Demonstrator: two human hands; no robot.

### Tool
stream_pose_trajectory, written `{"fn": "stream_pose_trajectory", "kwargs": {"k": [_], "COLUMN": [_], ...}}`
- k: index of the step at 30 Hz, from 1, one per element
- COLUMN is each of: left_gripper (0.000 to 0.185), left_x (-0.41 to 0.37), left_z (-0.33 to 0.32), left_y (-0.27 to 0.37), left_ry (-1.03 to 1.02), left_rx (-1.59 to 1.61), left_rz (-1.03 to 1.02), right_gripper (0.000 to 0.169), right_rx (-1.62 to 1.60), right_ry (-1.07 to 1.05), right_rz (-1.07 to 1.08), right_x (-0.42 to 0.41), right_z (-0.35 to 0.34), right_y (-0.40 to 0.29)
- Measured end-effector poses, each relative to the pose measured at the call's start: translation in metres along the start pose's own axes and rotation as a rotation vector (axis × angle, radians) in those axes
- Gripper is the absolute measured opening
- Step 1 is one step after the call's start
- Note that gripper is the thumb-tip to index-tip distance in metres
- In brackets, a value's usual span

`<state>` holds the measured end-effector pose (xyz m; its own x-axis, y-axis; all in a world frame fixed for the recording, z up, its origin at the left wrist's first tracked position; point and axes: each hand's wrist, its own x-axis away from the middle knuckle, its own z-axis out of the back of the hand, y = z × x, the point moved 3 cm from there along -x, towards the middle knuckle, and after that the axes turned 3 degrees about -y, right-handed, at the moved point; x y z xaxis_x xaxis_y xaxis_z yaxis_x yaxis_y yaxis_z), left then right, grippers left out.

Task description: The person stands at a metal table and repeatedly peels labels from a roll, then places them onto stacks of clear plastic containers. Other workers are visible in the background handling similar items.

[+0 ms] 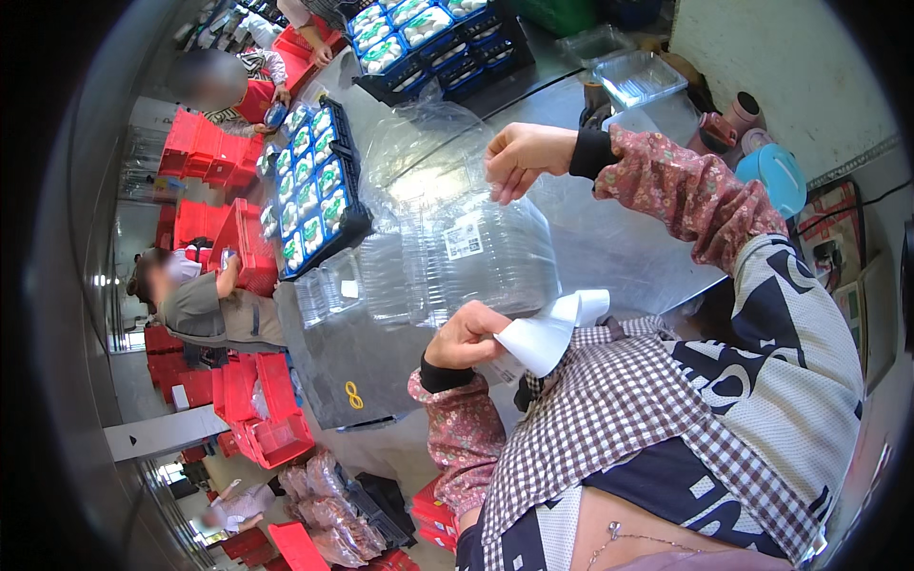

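Observation:
My left hand (468,335) pinches a curling strip of white label backing (543,335), which trails over the checked apron. My right hand (530,163) hovers above a long nested stack of clear plastic punnets (493,264), its fingers loosely curled and nothing visible between them. The stack lies on its side on the metal table (614,235), partly inside a clear plastic bag (414,143). A printed white label (464,239) sits on the stack near my right fingertips. Beside it lie more clear punnets (328,289), one with a small white label.
Past the stack stands a black crate of blue punnets with white mushrooms (310,185); stacked similar crates (428,43) are at the top. Clear trays (639,77) and a blue container (771,178) lie at the right. Co-workers (214,307) and red crates (250,250) are at the left.

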<state>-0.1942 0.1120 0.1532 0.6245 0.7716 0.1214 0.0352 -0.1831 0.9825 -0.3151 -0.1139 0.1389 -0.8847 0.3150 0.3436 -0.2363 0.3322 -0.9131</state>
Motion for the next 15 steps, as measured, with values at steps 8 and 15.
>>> {"fn": "stream_pose_trajectory", "kwargs": {"k": [8, 15], "left_gripper": [0.023, 0.04], "left_x": [-0.05, -0.045], "left_z": [-0.053, -0.014], "left_y": [0.022, -0.005], "left_ry": [0.065, 0.984], "left_rx": [-0.298, 0.29], "left_rz": [-0.107, -0.095], "right_gripper": [0.056, 0.093], "right_rx": [-0.292, 0.6], "right_ry": [-0.217, -0.209], "right_rz": [0.308, 0.354], "right_x": [0.014, 0.049], "right_z": [-0.057, -0.041], "right_y": [-0.013, -0.008]}}
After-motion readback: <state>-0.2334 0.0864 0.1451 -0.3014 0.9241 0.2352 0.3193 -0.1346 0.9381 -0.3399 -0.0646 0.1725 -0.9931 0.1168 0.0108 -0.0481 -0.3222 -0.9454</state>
